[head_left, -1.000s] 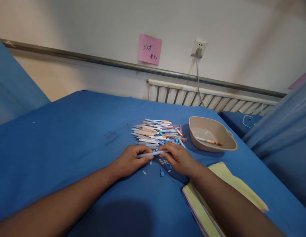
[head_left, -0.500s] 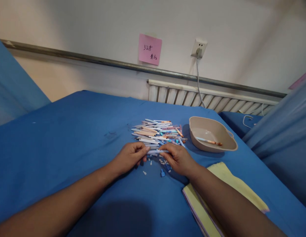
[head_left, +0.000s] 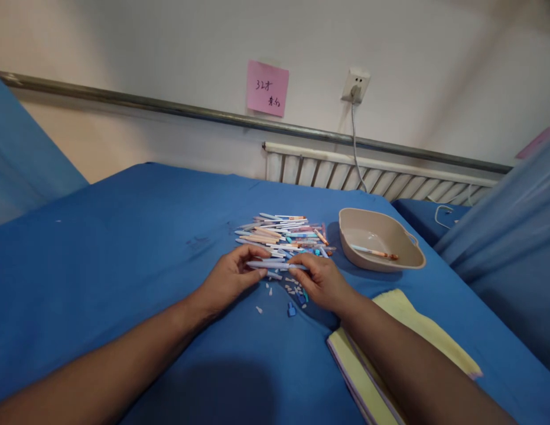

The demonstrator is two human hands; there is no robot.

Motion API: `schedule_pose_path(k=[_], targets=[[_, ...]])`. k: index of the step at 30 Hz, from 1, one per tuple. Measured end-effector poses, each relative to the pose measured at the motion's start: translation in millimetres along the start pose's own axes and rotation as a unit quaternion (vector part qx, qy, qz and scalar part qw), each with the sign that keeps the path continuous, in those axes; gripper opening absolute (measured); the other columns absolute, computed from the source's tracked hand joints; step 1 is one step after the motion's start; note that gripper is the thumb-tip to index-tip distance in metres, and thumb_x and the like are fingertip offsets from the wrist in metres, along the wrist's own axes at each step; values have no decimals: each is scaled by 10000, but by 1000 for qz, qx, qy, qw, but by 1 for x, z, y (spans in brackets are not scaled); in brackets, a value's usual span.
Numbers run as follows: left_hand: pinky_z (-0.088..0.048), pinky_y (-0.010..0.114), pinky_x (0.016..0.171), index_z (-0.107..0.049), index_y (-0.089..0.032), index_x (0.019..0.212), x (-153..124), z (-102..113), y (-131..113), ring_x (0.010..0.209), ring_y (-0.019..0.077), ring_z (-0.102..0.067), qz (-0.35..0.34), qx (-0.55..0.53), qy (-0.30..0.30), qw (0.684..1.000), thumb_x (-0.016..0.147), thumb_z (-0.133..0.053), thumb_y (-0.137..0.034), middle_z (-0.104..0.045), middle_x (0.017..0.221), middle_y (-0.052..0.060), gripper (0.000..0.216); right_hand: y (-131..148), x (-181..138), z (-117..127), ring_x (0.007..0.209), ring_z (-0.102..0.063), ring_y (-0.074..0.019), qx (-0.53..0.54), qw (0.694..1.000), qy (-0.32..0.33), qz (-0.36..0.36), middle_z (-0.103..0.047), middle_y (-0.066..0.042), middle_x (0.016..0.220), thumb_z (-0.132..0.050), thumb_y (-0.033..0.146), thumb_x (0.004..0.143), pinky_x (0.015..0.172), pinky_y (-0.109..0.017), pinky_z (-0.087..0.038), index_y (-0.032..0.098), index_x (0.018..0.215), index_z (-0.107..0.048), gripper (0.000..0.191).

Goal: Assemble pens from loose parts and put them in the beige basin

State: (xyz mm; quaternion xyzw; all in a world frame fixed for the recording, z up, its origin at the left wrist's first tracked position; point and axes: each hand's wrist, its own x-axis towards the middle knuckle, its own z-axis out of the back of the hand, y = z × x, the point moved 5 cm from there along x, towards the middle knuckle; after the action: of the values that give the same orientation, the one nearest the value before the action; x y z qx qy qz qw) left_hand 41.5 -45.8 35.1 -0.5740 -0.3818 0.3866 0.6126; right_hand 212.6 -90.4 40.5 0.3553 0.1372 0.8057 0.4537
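My right hand (head_left: 318,282) is closed on a pale lavender pen (head_left: 275,266), with thumb and fingers pinching its right part. The pen lies level and points left. Around its left end is my left hand (head_left: 233,277), thumb and index finger apart, the pen's tip showing in the gap between them. Its other fingers are mostly hidden. Just beyond both hands lies a pile of pens and white pen tubes (head_left: 279,233). Small pale pen parts (head_left: 295,286) and a blue piece (head_left: 292,309) are scattered on the blue cloth below the hands.
A beige basin (head_left: 381,236) with an orange-and-white pen (head_left: 374,252) inside stands to the right. A folded yellow cloth (head_left: 416,321) lies under my right forearm. Behind the blue-covered table (head_left: 124,236) are a radiator (head_left: 319,168), a metal rail and a plugged-in cord.
My left thumb and index finger have parted from their pinch, and the hand has shifted slightly left. More of the pen's left end now shows. My right hand keeps its hold.
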Motion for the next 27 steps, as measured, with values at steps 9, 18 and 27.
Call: schedule_pose_path(k=[9, 18, 27], targets=[[-430, 217, 580, -588, -151, 792, 2, 0, 9, 612, 94, -536, 28, 36, 21, 999, 655, -713, -310, -587, 709, -13, 245, 0, -1, 0, 807, -587, -153, 2, 1000, 8, 4, -651, -49, 896, -479, 234, 896, 726, -258, -427, 192, 1011, -578, 158], [-420, 234, 559, -610, -140, 790, 1, -3, 12, 555, 97, -508, 48, 96, 75, 991, 759, -598, -405, -607, 677, 7, 267, 1, -1, -2, 809, -578, -149, 0, 999, 27, 20, -651, -43, 892, -495, 214, 885, 735, -253, -417, 190, 1003, -580, 148], [-445, 276, 761, -651, -198, 943, -3, -7, 1, 838, 181, -582, -49, 241, 123, 961, 788, -555, -343, -667, 884, 18, 233, 2, -2, -5, 814, -587, -156, 43, 998, 48, -14, -643, -35, 907, -535, 237, 857, 725, -266, -427, 204, 1092, -531, 237]])
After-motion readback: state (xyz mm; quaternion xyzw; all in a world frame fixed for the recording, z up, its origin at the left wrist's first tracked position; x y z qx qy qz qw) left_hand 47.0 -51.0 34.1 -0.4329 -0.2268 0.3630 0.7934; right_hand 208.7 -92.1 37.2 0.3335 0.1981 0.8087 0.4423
